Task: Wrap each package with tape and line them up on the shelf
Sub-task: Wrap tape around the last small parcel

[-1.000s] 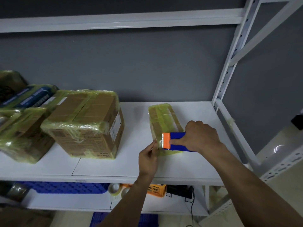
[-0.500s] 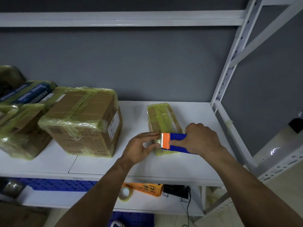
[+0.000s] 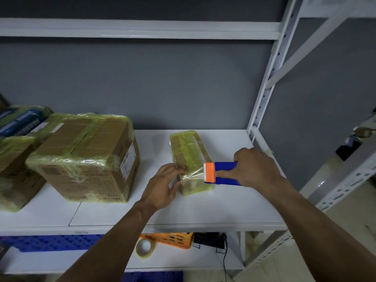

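Observation:
A small narrow package (image 3: 188, 151), wrapped in yellowish tape, lies on the white shelf (image 3: 203, 208) right of centre. My right hand (image 3: 254, 166) grips a blue and orange tape dispenser (image 3: 220, 173) at the package's near right end. A clear strip of tape (image 3: 193, 176) stretches from the dispenser's edge across the package's near end. My left hand (image 3: 164, 185) presses its fingers on the package's near left corner, over the tape.
A large taped cardboard box (image 3: 85, 157) stands left of the small package, with more wrapped packages (image 3: 14, 159) beyond it. On the lower shelf lie a tape roll (image 3: 144, 248), an orange basket (image 3: 173, 240) and a blue crate (image 3: 46, 243). A white upright post (image 3: 264, 88) bounds the shelf's right side.
My left hand turned over from the package's front edge to lie palm down on its near left corner. The right hand pulled the dispenser slightly right, drawing out tape.

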The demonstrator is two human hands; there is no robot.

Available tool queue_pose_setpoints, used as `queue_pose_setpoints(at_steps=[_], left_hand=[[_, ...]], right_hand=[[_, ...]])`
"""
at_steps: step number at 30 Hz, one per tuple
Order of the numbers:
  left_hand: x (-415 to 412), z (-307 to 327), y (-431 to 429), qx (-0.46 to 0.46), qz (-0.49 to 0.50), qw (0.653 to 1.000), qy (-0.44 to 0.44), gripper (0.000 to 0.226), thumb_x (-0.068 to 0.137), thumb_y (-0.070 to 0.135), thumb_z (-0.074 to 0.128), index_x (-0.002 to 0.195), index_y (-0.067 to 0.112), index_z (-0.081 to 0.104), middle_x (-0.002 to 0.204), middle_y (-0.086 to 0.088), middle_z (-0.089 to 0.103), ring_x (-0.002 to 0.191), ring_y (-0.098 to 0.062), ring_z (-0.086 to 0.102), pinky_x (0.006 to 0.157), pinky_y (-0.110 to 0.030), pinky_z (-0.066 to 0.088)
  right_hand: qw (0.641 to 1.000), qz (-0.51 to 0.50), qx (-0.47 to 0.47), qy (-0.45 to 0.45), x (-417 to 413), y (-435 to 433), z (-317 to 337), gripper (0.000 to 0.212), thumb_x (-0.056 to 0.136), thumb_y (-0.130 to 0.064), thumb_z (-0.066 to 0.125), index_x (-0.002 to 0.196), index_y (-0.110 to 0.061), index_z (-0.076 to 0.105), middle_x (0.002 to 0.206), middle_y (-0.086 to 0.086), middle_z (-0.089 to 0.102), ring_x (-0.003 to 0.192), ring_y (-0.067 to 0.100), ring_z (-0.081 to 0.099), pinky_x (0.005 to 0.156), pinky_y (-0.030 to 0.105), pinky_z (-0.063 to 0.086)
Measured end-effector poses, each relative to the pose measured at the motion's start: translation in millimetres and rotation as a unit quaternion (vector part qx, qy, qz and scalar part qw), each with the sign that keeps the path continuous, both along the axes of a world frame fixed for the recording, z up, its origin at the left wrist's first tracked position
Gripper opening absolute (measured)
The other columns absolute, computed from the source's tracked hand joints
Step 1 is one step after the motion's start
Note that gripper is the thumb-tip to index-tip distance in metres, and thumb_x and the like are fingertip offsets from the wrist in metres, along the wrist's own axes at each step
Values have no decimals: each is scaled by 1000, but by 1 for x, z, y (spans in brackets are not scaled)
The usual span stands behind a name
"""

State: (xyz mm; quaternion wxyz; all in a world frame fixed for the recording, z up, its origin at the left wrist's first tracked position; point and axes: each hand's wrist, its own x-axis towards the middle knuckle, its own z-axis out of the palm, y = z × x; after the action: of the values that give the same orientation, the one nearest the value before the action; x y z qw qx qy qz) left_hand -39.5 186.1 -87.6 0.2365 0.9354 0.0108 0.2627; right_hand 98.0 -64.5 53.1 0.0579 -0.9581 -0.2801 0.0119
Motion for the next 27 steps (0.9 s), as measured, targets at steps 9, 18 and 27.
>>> queue_pose_setpoints(at_steps=[9,18,27], left_hand=[[3,13,-17,44,52,998,2,45,86,69,60,121,42,68,124,21,58,120,-4,50,80,-23,53],[12,16,-29,-20,7,998,65,45,99,59,46,133,35,62,122,16,62,110,-5,58,90,-27,54],[15,15,-32,-79,10,995,66,46,86,72,55,115,38,67,110,29,65,105,5,62,91,-17,51]], right_hand=[[1000,0,-13,13,6,6,-3,71,60,-90,71,71,-26,43,70,-8,51,59,9,51,47,24,30],[999,2,-15,35,10,10,-4,70,62,-87,74,71,-26,40,69,-9,48,58,8,47,47,24,29],[998,-4,0,59,8,10,-14,69,64,-88,70,81,-24,52,74,-7,57,64,9,58,54,24,42]])
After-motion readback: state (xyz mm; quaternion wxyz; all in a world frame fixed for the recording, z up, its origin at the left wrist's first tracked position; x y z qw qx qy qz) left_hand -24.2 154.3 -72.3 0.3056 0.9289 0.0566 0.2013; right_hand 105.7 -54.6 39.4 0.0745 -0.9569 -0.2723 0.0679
